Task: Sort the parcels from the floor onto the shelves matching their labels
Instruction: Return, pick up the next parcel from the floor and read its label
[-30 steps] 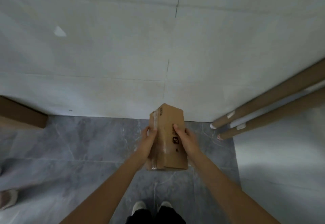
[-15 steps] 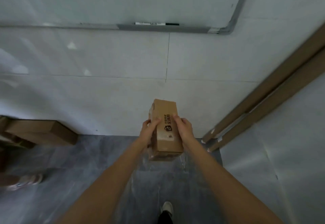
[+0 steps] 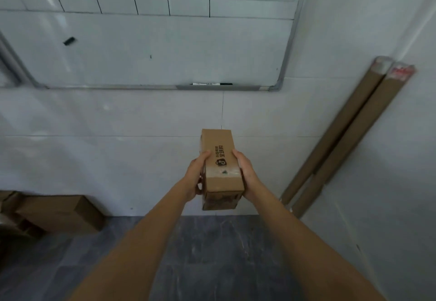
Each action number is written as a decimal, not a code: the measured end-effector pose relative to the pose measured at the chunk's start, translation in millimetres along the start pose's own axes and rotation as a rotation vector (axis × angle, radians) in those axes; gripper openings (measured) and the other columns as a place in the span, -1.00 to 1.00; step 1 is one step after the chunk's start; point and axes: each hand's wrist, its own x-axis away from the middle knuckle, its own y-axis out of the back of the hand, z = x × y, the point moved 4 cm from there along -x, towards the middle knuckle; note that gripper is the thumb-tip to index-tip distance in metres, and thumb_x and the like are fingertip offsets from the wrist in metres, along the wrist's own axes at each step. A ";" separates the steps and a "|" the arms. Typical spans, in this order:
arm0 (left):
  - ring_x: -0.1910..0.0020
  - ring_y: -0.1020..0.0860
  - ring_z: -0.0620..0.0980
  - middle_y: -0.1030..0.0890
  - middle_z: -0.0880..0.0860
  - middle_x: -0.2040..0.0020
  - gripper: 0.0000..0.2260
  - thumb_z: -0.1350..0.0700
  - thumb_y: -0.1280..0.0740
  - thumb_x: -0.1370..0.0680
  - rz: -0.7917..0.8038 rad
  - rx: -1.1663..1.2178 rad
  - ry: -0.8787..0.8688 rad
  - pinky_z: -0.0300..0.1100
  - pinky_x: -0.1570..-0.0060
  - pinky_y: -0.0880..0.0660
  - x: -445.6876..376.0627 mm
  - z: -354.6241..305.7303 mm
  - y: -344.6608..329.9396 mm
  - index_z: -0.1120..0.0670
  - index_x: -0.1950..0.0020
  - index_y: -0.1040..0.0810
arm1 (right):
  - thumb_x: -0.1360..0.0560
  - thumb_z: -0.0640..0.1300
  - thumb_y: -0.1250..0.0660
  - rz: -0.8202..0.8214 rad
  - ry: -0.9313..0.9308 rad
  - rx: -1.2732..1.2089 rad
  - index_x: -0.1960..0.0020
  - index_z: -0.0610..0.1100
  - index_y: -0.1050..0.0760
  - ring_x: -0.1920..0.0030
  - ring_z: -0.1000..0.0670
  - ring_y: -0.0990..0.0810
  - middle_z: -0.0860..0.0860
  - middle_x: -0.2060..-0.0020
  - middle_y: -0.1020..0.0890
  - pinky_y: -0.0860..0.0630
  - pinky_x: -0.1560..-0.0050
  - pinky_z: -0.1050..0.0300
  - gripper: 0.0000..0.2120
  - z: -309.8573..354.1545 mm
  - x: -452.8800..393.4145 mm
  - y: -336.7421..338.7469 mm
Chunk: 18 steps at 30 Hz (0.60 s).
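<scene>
— Where's the parcel?
— In the air before the wall, clamped between both hands: left hand on its left side, right hand on its right.

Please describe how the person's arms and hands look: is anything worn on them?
Both forearms are bare as far as the picture shows; no sleeve is visible. The left hand and the right hand wear no gloves. I see no watch, bracelet or ring, though fine details are slightly blurred.
</scene>
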 end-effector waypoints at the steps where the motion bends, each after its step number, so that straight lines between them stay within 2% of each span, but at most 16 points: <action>1: -0.14 -0.55 0.14 -0.60 0.10 -0.10 -0.50 -0.34 -0.23 -0.49 0.017 0.000 -0.019 0.18 -0.23 -0.47 3.6 -8.1 0.2 -0.05 -0.28 -0.49 | -0.25 0.43 -0.51 0.036 0.006 0.021 -0.42 -0.10 -0.51 -0.23 -0.26 -0.67 -0.19 -0.24 -0.68 -0.59 -0.28 -0.26 -0.09 11.4 11.9 -5.0; 3: -0.13 -0.55 0.13 -0.60 0.11 -0.12 -0.50 -0.34 -0.21 -0.51 0.036 -0.013 -0.046 0.17 -0.22 -0.47 11.9 -22.9 0.5 -0.04 -0.28 -0.50 | -0.51 0.38 -0.30 0.126 -0.005 0.055 -0.40 -0.07 -0.55 -0.25 -0.24 -0.66 -0.19 -0.24 -0.69 -0.58 -0.28 -0.21 -0.34 29.5 32.9 -13.9; 4: -0.14 -0.56 0.14 -0.60 0.11 -0.13 -0.48 -0.36 -0.20 -0.49 0.043 -0.023 -0.053 0.17 -0.22 -0.47 15.6 -29.0 0.3 -0.05 -0.29 -0.50 | -0.56 0.38 -0.23 0.169 -0.016 0.056 -0.38 -0.04 -0.56 -0.25 -0.24 -0.66 -0.18 -0.24 -0.69 -0.58 -0.27 -0.19 -0.38 33.6 33.9 -15.0; 8: -0.15 -0.60 0.19 -0.64 0.16 -0.16 -0.33 -0.47 -0.24 -0.32 0.082 -0.047 -0.061 0.20 -0.20 -0.50 28.8 -47.6 -2.8 -0.07 -0.26 -0.55 | -0.50 0.42 -0.27 0.218 0.005 0.032 -0.38 -0.04 -0.57 -0.27 -0.24 -0.65 -0.18 -0.24 -0.69 -0.55 -0.33 -0.20 -0.33 52.0 41.6 -21.0; 10: -0.15 -0.59 0.18 -0.62 0.17 -0.17 -0.43 -0.42 -0.22 -0.41 0.093 -0.031 -0.091 0.15 -0.16 -0.53 35.8 -53.5 -5.5 -0.07 -0.23 -0.55 | -0.42 0.44 -0.33 0.207 0.026 0.037 -0.39 -0.04 -0.57 -0.28 -0.23 -0.64 -0.18 -0.26 -0.68 -0.51 -0.38 -0.23 -0.27 59.2 43.2 -22.1; 13: -0.09 -0.59 0.18 -0.59 0.19 -0.16 -0.49 -0.35 -0.19 -0.52 0.087 -0.007 -0.107 0.04 0.05 -0.58 42.1 -55.0 -5.5 -0.01 -0.25 -0.53 | -0.45 0.43 -0.31 0.182 0.042 0.072 -0.41 -0.05 -0.55 -0.29 -0.24 -0.64 -0.18 -0.26 -0.68 -0.52 -0.36 -0.23 -0.28 66.3 44.2 -19.4; 16: -0.08 -0.60 0.16 -0.61 0.16 -0.12 -0.48 -0.31 -0.21 -0.54 0.031 -0.034 -0.147 0.01 0.08 -0.58 42.4 -58.2 -2.8 0.08 -0.22 -0.56 | -0.40 0.51 -0.29 0.190 0.025 0.106 -0.40 -0.06 -0.54 -0.24 -0.21 -0.66 -0.16 -0.24 -0.68 -0.60 -0.23 -0.17 -0.18 67.2 48.3 -20.2; 18: 0.02 -0.61 0.08 -0.64 0.10 -0.04 -0.54 -0.23 -0.22 -0.58 -0.055 -0.071 -0.192 -0.07 0.15 -0.55 40.5 -61.7 3.3 0.12 -0.20 -0.58 | -0.43 0.55 -0.22 0.133 -0.005 0.137 -0.34 -0.11 -0.54 -0.11 -0.14 -0.66 -0.13 -0.15 -0.67 -0.63 -0.02 -0.05 -0.17 65.9 50.4 -17.7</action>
